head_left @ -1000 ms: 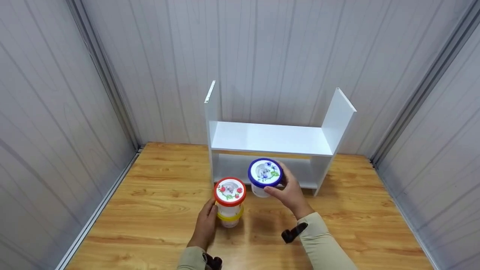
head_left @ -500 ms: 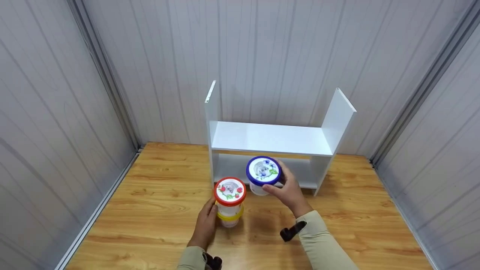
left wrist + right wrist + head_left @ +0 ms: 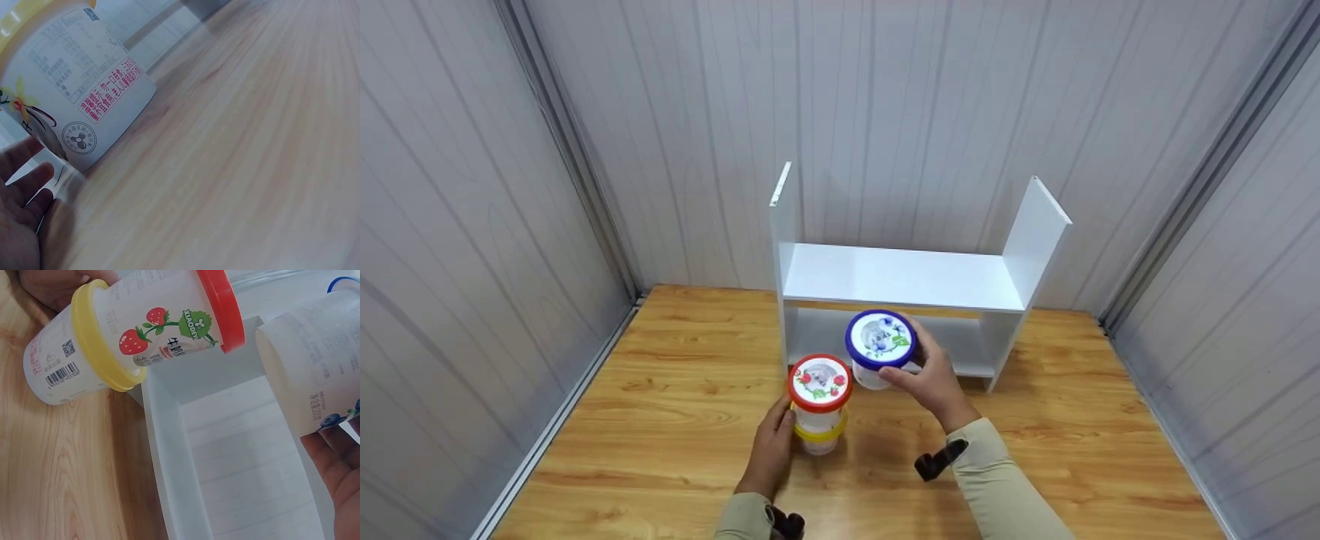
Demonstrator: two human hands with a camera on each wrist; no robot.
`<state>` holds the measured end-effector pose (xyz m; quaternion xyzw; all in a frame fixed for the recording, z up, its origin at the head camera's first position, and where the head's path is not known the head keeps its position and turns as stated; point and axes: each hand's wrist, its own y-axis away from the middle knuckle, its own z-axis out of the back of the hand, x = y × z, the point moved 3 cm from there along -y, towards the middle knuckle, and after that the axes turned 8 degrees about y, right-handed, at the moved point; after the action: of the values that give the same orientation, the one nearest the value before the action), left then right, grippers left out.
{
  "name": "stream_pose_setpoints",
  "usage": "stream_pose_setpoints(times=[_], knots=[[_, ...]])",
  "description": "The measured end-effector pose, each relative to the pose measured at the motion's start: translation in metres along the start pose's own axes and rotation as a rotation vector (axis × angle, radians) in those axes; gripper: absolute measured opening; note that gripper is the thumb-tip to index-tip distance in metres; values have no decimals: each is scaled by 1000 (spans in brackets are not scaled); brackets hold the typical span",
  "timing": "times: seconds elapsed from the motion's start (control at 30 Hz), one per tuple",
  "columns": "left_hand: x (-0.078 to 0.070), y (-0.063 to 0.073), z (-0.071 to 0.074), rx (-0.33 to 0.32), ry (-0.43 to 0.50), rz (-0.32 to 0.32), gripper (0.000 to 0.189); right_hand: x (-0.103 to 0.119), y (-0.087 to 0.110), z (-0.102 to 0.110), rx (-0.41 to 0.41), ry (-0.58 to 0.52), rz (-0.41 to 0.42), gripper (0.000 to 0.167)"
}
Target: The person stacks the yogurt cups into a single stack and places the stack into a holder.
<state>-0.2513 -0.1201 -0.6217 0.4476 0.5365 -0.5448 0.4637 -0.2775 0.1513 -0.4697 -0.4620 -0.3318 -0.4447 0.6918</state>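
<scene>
A paper cup with a red lid point(image 3: 820, 383) and strawberry print stands upright on a yellow-lidded paper cup point(image 3: 820, 433), which rests on the wooden table. My left hand point(image 3: 770, 446) lies against the stack's left side, its fingers fairly straight. In the left wrist view, those fingers point(image 3: 31, 183) are beside the lower cup. My right hand point(image 3: 934, 379) holds a blue-lidded paper cup point(image 3: 880, 340) with blueberry print, thumb in front and fingers round the far side. That cup hangs in the air, right of and a little higher than the red lid; the right wrist view shows a gap between them.
A white two-tier shelf point(image 3: 904, 277) stands just behind the cups, with tall side panels point(image 3: 1039, 236). Pale panel walls point(image 3: 870, 112) enclose the back and both sides. Wooden table top point(image 3: 682, 390) extends left and right of the hands.
My right hand has moved left and slightly away from me with the blue-lidded cup, closer to the stack. The left hand and the two stacked cups have stayed in place.
</scene>
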Motion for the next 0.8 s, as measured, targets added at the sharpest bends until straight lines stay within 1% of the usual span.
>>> stream_pose_setpoints(times=[0.1, 0.17, 0.27, 0.4, 0.67, 0.8], knots=[[0, -1, -1, -1, 5, 23, 46, 1, -1, -1, 2, -1, 1, 95], [9, -3, -1, -12, 11, 22, 46, 2, -1, -3, 11, 0, 1, 96], [11, -3, -1, -16, 18, 27, 45, 3, -1, -5, 28, -1, -6, 96], [10, -1, -1, -14, 12, 19, 46, 4, -1, -9, 34, 9, -20, 97], [9, 0, 0, -12, 11, 24, 46, 10, -3, -16, 48, 2, 6, 97], [9, -1, 0, 0, 32, 27, 46, 11, -4, -18, 54, -8, 2, 98]])
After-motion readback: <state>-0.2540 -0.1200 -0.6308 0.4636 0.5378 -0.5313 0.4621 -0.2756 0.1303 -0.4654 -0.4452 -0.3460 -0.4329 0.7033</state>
